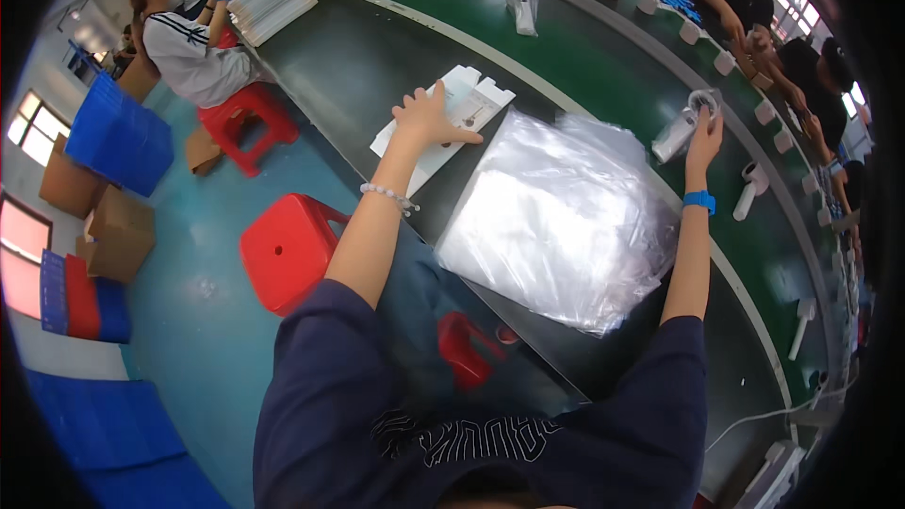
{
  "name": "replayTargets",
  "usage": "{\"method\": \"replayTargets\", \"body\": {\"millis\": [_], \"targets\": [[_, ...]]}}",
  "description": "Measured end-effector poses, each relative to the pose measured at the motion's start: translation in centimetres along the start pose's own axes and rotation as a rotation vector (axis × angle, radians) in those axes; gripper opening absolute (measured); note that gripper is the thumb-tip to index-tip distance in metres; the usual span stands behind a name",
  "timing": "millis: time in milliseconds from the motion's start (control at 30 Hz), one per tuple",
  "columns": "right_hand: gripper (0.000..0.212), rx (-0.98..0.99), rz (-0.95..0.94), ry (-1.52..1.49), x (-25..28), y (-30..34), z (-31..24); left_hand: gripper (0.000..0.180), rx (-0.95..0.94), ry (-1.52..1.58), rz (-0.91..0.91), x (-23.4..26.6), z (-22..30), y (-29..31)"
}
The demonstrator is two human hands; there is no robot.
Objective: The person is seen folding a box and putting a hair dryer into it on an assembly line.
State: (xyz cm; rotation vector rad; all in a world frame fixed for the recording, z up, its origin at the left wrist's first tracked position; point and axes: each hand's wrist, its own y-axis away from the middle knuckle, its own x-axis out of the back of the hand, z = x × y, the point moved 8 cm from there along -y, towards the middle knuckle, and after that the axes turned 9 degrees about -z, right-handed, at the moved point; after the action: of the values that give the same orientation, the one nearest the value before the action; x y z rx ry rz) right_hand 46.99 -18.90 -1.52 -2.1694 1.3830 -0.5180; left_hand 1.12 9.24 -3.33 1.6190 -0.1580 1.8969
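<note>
Right grip (705,135) close around bagged device (671,139), left grip (424,120) wide over white carton (490,97)

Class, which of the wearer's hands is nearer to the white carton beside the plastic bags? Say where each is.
Left. The left hand is over the white carton, on it or just above; the right hand is past the plastic bags, holding a wrapped device.

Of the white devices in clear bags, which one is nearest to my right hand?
The white device just right of the pile of clear plastic: the right hand grips its upper end, while the bagged device near the top middle lies untouched.
</note>
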Motion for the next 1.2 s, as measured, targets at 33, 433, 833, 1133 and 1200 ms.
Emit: {"method": "replayTargets", "body": {"millis": [33,433,833,1133,1200], "targets": [[0.043,-0.092,0.020,0.208,0.5,-0.1,2.2,0.133,-0.016,-0.007,-0.009,0.3,0.1,0.3],[0.065,-0.068,0.166,0.766,0.4,-1.0,-2.3,0.115,-0.175,0.096,0.375,4.7,1.3,3.1],[0.047,0.376,-0.108,0.541,-8.3,1.8,-21.4,0.099,-0.784,0.440,0.837,8.0,11.4,13.5],[0.061,0.121,-0.846,-0.004,-14.0,6.0,-24.1,0.030,-0.817,0.551,0.918,8.3,10.3,14.5],[0.069,0.070,-0.905,-0.199,-15.3,8.6,-25.3,0.035,-0.828,0.414,0.874,8.0,11.6,15.1]]}}
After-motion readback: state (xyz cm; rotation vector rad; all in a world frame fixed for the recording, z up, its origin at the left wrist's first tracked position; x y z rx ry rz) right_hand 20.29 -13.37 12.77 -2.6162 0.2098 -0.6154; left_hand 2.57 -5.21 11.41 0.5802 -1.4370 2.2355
